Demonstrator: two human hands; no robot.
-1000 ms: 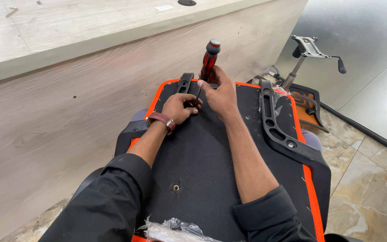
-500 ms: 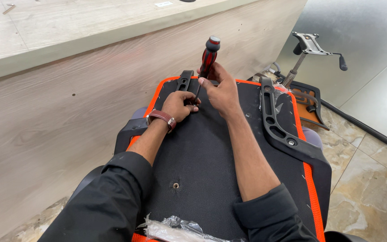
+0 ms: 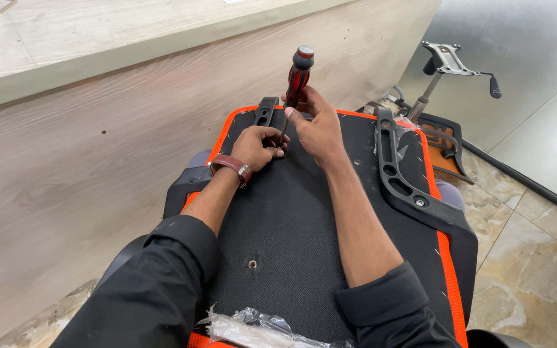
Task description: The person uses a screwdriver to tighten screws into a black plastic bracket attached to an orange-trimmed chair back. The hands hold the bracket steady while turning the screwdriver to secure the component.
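Right grip [image 3: 317, 125] on one screwdriver [image 3: 296, 80] (upright)

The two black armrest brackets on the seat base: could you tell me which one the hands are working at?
The far-left bracket, beside the left hand and the screwdriver held by the right hand. The right-edge bracket lies untouched.

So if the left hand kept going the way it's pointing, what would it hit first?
The left hand points up and right across the seat. It would probably first meet the screwdriver shaft and the right hand holding it; depth is unclear.
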